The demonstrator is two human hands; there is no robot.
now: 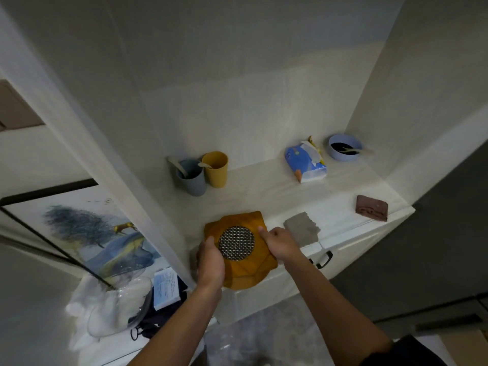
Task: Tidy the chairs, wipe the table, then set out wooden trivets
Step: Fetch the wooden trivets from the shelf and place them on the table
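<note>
The trivet (237, 243) is at the front edge of the counter (264, 191). The left hand (211, 262) grips its left rim and the right hand (280, 245) its right rim. It looks stiff, flat and light, so the rims seem good places to hold.

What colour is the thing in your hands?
The trivet is orange, with a silvery mesh circle in its middle. Head view.

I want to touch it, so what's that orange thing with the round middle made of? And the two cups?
The orange trivet looks like matte wood with flat carved facets, though moulded plastic is possible. Its round middle seems woven metal mesh, glinting. The grey cup and yellow cup look like dull, smooth plastic.
</note>
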